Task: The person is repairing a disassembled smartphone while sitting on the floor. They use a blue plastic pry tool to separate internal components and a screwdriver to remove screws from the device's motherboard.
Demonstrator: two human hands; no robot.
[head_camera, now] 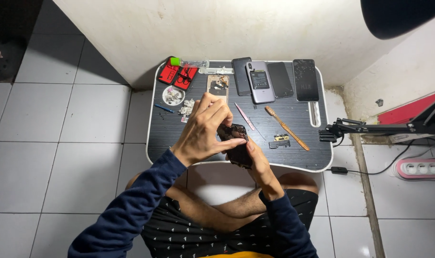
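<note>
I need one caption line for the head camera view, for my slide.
Both hands, left hand and right hand, hold an opened dark phone above a small black lap table.

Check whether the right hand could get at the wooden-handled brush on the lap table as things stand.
Probably yes, once freed: the brush lies bare on the table, just beyond the right hand, nothing between. But that hand and the left hand both grip the opened phone.

Both hands, left hand (pixel 203 131) and right hand (pixel 258 160), hold an opened phone (pixel 235 143) over the lap table (pixel 293 119).
</note>
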